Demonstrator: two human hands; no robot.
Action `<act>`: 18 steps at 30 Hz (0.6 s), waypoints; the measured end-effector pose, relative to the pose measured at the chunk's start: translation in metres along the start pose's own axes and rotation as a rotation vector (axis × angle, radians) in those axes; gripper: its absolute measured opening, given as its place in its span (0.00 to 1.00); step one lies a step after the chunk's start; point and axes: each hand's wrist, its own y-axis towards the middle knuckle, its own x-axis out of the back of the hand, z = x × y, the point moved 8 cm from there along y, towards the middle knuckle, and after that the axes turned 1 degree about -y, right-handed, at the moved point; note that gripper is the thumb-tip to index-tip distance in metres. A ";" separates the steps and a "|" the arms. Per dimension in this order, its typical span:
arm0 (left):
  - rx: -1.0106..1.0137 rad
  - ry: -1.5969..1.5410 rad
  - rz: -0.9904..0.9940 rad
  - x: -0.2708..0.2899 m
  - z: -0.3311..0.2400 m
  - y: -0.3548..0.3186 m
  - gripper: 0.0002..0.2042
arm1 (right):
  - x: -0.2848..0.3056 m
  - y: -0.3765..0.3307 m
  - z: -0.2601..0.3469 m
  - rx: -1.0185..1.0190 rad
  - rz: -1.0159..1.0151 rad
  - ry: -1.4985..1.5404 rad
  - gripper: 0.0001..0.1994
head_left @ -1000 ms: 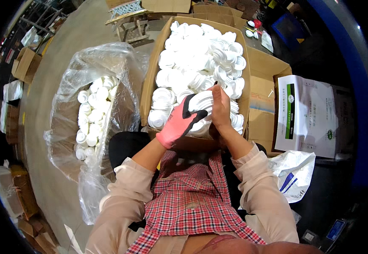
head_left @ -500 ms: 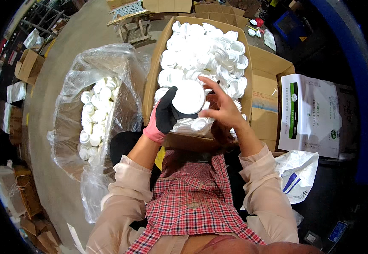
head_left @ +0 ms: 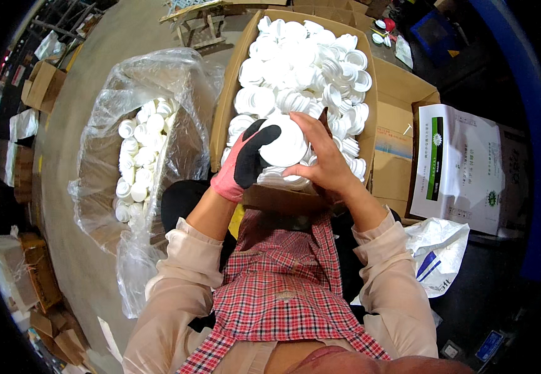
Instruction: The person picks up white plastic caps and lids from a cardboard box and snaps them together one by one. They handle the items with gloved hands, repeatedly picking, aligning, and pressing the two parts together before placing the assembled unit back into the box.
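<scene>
A: What fills most of the frame?

B: A big cardboard box (head_left: 230, 100) in the upper centre, heaped with white plastic lids (head_left: 308, 56). To its left, in the left half of the frame, a clear plastic bag (head_left: 105, 124) stands open with more white pieces (head_left: 136, 156) piled inside. At the right edge lies a white printed sheet (head_left: 463, 168) on a flattened carton, and a white plastic bag (head_left: 438, 249) sits below it.

A: And the person?

B: Seated at the lower centre, in a red checked apron (head_left: 276, 287) over pale sleeves, forearms reaching up to the box's near edge.

A: The hands?

B: The left hand (head_left: 245, 162) wears a pink and black glove; its fingers curl over the left side of a round white lid (head_left: 283, 143). The bare right hand (head_left: 320, 159) grips the same lid from the right, fingers wrapped round its rim.

A: Where is that lid?

B: Centre of the frame, held just above the near end of the heap.
</scene>
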 end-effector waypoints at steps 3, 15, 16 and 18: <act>-0.055 0.052 -0.033 0.003 0.001 -0.004 0.18 | 0.001 -0.001 0.006 0.009 -0.009 0.005 0.46; -0.058 -0.058 -0.050 0.012 0.007 -0.009 0.18 | -0.017 0.011 0.000 -0.026 0.109 0.119 0.49; -0.063 -0.052 -0.046 0.013 0.006 -0.009 0.18 | -0.018 0.011 0.001 -0.006 0.111 0.095 0.50; -0.083 -0.035 -0.037 0.015 0.003 -0.008 0.18 | -0.021 0.014 0.001 0.043 0.116 0.045 0.51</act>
